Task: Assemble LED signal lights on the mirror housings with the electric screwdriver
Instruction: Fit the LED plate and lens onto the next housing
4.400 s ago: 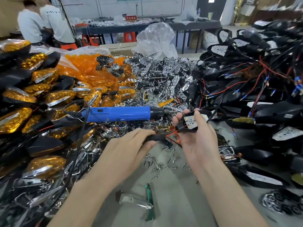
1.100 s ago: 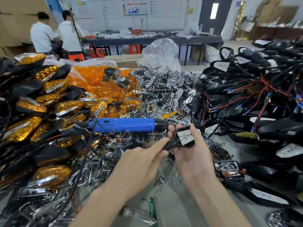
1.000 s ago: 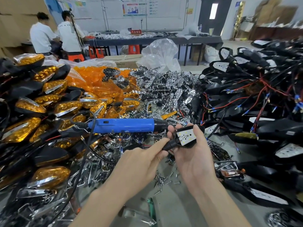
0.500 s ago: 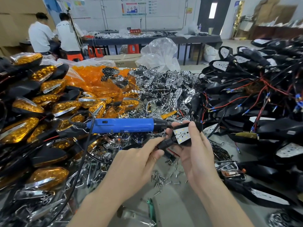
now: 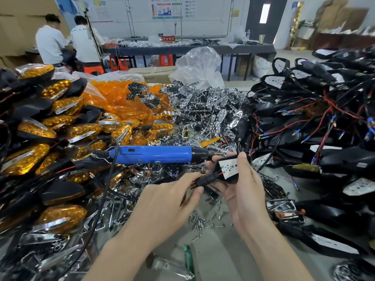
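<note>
Grey counter [image 5: 223, 250], bare only in a strip at the near edge, middle.

Right edge: a heap of black plastic mirror housings [image 5: 324, 122], tangled with red and black wires. Several show white boards face up.

Left edge: a stack of black-backed signal lights with amber lenses and chrome trim [image 5: 40, 126].

Far edge, left of middle: loose transparent orange lens covers [image 5: 121, 98]. Just beside them, at the middle, is a pile of chrome reflector pieces [image 5: 203, 104].

Blue electric screwdriver with a black nose [image 5: 156, 154]: it lies on its side across the clutter left of centre. Its cord trails to the near-left corner and its tip points at the right edge. Neither of your hands touches it.

Your right hand [image 5: 245, 191]: the fingers are curled under a black plastic housing with a white LED board [image 5: 229, 169] and the thumb lies over its top. You hold it above the counter's middle, board up, just beside the screwdriver's tip.

Your left hand [image 5: 162, 201]: thumb and forefinger pinch the stem end of that same housing.

Small silver screws [image 5: 199, 222] lie scattered on the bare strip below your hands.

A green-handled tool [image 5: 187, 258] lies near the near edge.
</note>
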A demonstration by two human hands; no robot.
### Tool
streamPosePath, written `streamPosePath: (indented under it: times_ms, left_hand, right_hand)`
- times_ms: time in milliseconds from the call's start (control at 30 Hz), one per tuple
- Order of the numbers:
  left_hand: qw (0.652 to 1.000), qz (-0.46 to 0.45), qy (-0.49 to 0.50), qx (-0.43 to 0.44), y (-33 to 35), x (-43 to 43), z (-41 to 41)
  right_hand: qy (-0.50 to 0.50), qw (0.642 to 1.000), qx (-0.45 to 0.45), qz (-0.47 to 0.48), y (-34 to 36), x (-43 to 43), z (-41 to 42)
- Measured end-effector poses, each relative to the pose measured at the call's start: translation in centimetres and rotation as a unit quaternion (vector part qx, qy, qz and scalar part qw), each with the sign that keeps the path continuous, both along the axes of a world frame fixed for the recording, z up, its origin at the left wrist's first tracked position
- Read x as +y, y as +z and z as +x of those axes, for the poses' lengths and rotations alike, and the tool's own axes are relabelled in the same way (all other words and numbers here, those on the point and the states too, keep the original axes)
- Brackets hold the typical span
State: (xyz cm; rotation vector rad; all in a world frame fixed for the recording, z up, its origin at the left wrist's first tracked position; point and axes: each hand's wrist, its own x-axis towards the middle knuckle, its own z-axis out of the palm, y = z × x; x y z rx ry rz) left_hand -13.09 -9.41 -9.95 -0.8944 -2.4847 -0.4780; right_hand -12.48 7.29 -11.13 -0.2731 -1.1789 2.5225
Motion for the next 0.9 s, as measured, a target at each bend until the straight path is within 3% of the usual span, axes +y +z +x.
streamPosePath:
  times_ms: [567, 900]
  left_hand:
    - [1.000, 0.012, -0.003, -0.001, 0.2, -0.3, -0.3]
    - [0.994, -0.079, -0.019, 0.072, 1.1, 0.6, -2.7]
  right_hand:
    - [0.068, 0.997, -0.009, -0.042, 0.1, 0.3, -0.1]
    - [0.030, 0.998, -0.028, -0.053, 0.0, 0.5, 0.1]
